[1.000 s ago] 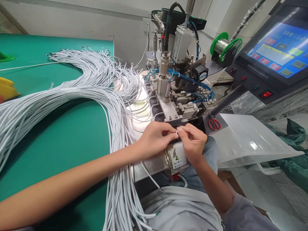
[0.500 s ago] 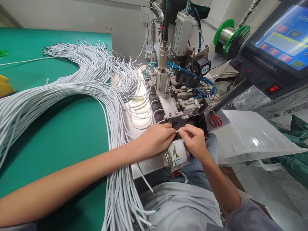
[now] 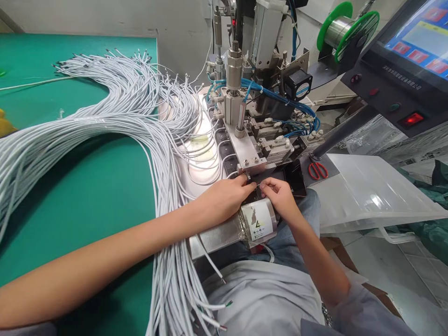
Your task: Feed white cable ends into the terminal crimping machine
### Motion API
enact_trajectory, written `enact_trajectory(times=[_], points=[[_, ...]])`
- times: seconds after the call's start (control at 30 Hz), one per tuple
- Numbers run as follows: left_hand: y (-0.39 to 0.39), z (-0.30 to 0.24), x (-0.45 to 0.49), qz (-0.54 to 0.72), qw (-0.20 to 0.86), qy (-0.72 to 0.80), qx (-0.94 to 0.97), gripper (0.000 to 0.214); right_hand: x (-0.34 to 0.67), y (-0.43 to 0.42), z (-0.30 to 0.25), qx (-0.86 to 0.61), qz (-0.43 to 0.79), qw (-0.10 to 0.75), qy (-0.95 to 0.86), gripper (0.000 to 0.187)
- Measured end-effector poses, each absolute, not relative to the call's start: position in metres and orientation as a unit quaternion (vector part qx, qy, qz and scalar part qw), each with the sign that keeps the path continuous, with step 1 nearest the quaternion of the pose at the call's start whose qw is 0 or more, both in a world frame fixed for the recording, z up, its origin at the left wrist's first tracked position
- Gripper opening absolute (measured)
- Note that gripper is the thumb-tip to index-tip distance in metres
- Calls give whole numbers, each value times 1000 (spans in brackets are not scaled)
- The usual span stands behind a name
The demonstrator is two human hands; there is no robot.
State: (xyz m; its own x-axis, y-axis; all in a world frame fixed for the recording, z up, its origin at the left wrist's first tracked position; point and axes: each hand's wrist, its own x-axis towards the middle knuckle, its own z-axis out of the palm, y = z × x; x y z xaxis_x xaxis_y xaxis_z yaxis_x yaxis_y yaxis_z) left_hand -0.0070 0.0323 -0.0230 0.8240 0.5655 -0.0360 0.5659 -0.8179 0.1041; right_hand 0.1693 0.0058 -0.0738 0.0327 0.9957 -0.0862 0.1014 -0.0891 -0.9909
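At the front edge of the machine [image 3: 247,151], my left hand [image 3: 229,193] is closed in a pinch, thumb and forefinger pointing right at a white cable end. Just to its right, my right hand [image 3: 280,193] pinches the thin tip of this cable, with only a short bit showing between the fingertips. Fingers hide most of the cable end. Several white cables [image 3: 206,151] loop into a row of dark holders beside the machine. Below my hands is a sticker-covered piece [image 3: 259,221] wrapped in clear film.
A thick bundle of white cables [image 3: 115,123] curves over the green table [image 3: 105,186] and hangs near my lap. Red-handled scissors [image 3: 318,171] lie right of the machine, near a translucent plastic sheet [image 3: 378,186]. A wire spool [image 3: 338,32] and a control screen [image 3: 420,51] stand above.
The view has shifted slightly. My fingertips have moved a little up towards the machine, and the white cable end between them shows less than before.
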Motion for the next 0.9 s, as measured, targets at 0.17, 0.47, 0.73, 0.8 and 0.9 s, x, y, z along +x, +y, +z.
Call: enact_trajectory(times=[0.17, 0.47, 0.73, 0.8, 0.9], points=[[31, -26, -10, 9, 29, 264, 964, 35, 173, 8, -74, -547, 517, 436, -493, 20], [30, -19, -6, -27, -40, 229, 972, 30, 170, 8, -75, -547, 550, 428, -463, 24], [27, -19, -3, -13, -66, 210, 975, 24, 169, 12, -72, -565, 500, 446, -483, 26], [27, -17, -2, -22, -59, 215, 975, 25, 169, 14, -73, -557, 503, 432, -500, 28], [26, -14, -3, -26, -44, 237, 970, 29, 168, 14, -78, -535, 532, 411, -510, 35]])
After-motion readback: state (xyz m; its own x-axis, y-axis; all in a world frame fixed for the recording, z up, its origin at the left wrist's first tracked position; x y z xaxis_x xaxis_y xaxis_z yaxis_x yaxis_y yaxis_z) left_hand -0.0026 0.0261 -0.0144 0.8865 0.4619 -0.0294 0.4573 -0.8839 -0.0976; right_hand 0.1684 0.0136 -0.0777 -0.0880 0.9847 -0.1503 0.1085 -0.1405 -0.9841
